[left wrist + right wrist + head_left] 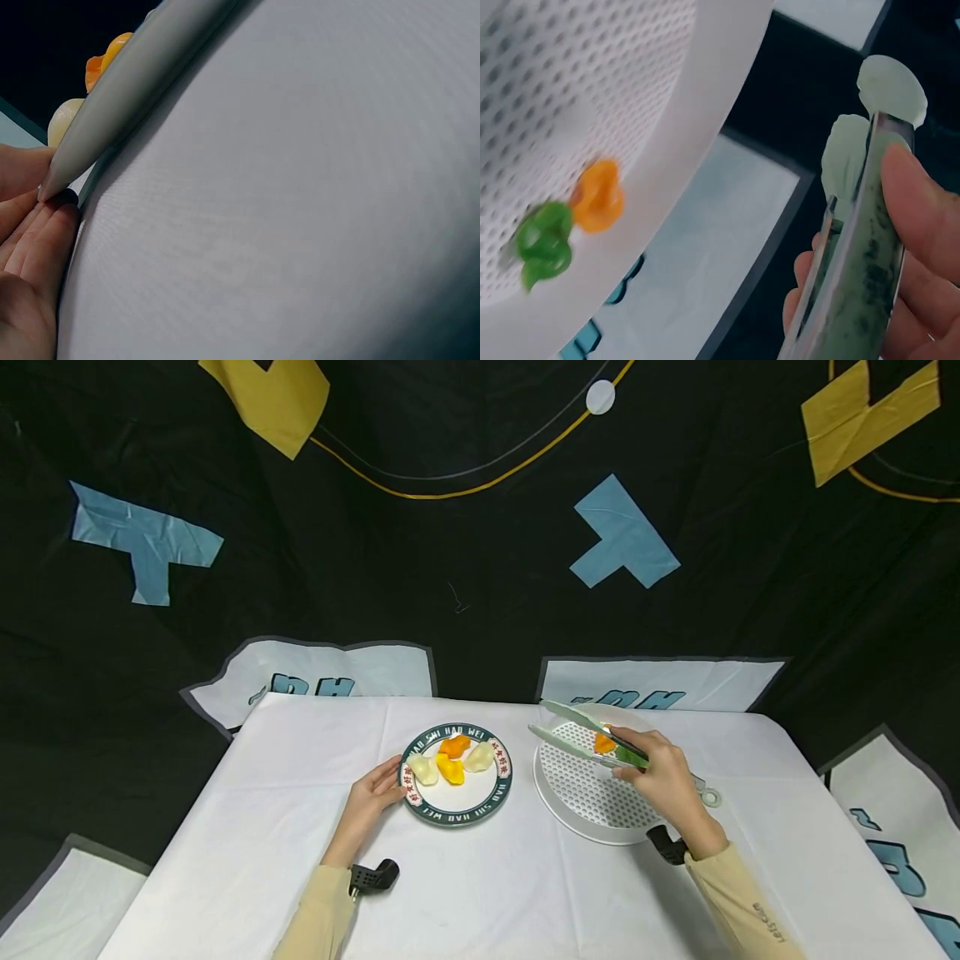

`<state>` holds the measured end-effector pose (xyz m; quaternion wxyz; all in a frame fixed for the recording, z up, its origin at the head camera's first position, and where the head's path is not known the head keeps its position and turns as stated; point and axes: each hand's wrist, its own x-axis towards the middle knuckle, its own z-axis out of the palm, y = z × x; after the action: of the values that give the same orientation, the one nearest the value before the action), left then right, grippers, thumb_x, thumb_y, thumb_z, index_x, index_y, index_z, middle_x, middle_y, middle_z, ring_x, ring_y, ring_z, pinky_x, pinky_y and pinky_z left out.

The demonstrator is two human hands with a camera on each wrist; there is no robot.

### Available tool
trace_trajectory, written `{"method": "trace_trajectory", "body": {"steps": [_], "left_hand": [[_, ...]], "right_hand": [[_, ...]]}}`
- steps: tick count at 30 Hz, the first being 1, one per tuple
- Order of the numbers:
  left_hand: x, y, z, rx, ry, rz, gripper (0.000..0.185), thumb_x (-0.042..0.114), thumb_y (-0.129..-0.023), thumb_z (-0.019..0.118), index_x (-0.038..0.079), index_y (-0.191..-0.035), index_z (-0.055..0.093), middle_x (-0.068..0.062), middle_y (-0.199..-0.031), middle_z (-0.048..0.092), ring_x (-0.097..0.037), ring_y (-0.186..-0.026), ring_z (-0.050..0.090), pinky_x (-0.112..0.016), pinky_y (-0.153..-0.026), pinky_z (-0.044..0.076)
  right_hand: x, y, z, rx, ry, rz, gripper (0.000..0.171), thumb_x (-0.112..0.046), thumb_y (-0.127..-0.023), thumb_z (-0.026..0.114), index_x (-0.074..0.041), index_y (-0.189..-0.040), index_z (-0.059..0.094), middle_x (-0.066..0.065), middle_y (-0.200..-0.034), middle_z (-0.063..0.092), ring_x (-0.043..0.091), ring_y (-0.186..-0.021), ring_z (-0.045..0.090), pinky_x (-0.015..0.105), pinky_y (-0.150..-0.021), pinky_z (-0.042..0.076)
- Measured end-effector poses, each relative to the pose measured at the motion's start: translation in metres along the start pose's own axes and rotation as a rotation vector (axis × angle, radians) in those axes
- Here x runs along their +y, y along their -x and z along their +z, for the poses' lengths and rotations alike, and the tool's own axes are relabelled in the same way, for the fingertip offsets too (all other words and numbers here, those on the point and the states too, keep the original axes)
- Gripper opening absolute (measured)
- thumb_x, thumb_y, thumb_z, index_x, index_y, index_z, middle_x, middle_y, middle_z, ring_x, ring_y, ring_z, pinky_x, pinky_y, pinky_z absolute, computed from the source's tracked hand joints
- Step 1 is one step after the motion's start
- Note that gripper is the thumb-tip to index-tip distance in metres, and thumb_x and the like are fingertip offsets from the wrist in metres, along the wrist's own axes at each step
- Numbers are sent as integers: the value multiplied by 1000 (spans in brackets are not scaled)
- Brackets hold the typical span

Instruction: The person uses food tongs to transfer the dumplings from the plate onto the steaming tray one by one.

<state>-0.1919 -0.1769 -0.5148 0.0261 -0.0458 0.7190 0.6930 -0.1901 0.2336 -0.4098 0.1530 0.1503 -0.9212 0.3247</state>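
My left hand (373, 791) holds the left rim of a white plate with a green lettered border (459, 818); the left wrist view shows the thumb above the edge and fingers beneath. Several small pepper-like pieces lie on the plate: orange (454, 746), yellow (450, 769) and pale ones (479, 757). My right hand (663, 777) grips green-tipped metal tongs (576, 716) over a white colander (600, 835). The tongs' tips (892, 90) stand apart with nothing between them. Inside the colander are an orange pepper (600, 196) and a green pepper (546, 241).
A white cloth covers the table (465, 893). Behind it hangs a black backdrop (450, 577) with blue and yellow patches. A grey looped handle (708, 795) juts from the colander's right side.
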Motion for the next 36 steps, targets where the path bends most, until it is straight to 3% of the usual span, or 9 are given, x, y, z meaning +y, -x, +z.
{"method": "trace_trajectory", "body": {"steps": [11,36], "left_hand": [[-2,-2,0,-6,1,-17,60,-2,-89,59,-1,-144,36,-18,-148,37,-26,-132,41,-16,-97,43],[-2,-1,-1,7,9,-2,59,-5,-88,59,-4,-143,37,-20,-146,38,-29,-132,41,-16,-95,44]], "right_hand": [[-22,-6,27,-66,-1,-116,64,4,-63,84,1,-122,63,18,-120,63,34,-110,56,52,-95,47],[-29,-24,77,-243,20,-101,66,10,-59,80,4,-122,63,16,-118,64,31,-105,58,44,-92,51]]}}
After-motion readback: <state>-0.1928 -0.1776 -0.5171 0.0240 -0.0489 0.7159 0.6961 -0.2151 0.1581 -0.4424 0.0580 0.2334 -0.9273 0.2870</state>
